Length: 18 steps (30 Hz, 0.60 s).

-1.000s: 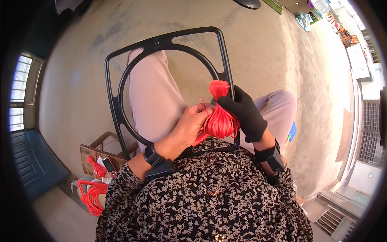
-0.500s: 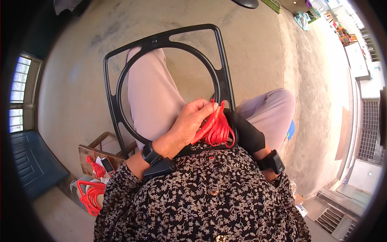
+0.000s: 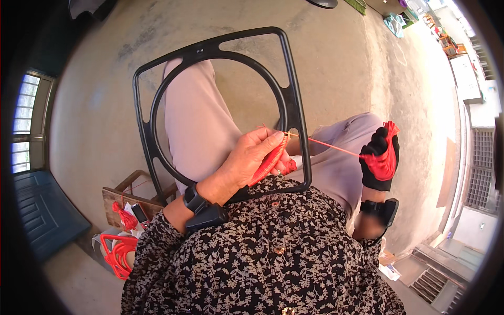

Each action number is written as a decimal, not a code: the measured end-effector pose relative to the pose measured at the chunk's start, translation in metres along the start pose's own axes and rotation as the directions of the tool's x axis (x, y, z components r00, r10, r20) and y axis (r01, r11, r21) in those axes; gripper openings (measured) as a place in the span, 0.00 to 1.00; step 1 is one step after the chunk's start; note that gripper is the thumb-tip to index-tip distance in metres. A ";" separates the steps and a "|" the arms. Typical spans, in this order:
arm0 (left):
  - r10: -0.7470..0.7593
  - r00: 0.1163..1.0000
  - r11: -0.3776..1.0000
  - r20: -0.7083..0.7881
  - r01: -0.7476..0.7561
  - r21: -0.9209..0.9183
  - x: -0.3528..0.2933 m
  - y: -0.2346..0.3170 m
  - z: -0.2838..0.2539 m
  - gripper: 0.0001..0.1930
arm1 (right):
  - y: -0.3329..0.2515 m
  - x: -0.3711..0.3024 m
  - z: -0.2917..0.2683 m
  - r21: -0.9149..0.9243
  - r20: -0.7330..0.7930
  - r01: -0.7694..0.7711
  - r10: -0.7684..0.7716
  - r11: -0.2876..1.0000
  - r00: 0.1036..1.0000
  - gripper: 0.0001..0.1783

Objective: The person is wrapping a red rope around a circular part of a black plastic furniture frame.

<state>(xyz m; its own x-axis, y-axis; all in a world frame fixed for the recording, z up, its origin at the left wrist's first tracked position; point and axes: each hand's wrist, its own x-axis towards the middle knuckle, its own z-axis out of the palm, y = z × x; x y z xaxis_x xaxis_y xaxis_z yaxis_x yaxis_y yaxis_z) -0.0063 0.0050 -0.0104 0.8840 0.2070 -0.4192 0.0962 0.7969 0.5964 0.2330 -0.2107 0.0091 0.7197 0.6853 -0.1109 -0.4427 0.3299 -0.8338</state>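
Observation:
A black frame [image 3: 289, 98] with a round ring inside a squared outline rests across my lap. Red cord is wound in tight coils [image 3: 270, 164] along the near right part of the ring. My left hand [image 3: 241, 158] is closed there, thumb and fingers pinching the ring at the end of the coils. Out to the right, my right hand [image 3: 374, 144], in a black glove, grips a looped bundle of red cord [image 3: 388, 160]. A single strand [image 3: 334, 146] runs taut between the two hands, passing the frame's right bar.
At the lower left stands a wooden stool [image 3: 113, 207] with a red cord hank [image 3: 124, 218] and a phone [image 3: 139, 213] on it. Beside it is a red looped object [image 3: 119, 257]. A blue panel [image 3: 50, 210] lies further left.
My right hand has moved away from the ring to the right, carrying the cord bundle and drawing one strand straight. My left hand keeps its pinch, and the frame has shifted slightly.

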 end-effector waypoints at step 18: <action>0.065 0.992 0.998 0.106 -0.063 -0.023 0.003 -0.003 -0.003 0.12 | 0.052 0.002 0.081 -0.480 -0.100 -0.337 0.332 0.810 0.938 0.21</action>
<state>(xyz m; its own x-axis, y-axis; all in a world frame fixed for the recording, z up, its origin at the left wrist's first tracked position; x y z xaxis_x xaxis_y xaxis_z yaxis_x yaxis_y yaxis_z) -0.0057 0.0052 -0.0154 0.9318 0.1971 -0.3048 0.0298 0.7953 0.6054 0.1681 -0.1397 0.0093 0.5816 0.6877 -0.4344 -0.3448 -0.2752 -0.8974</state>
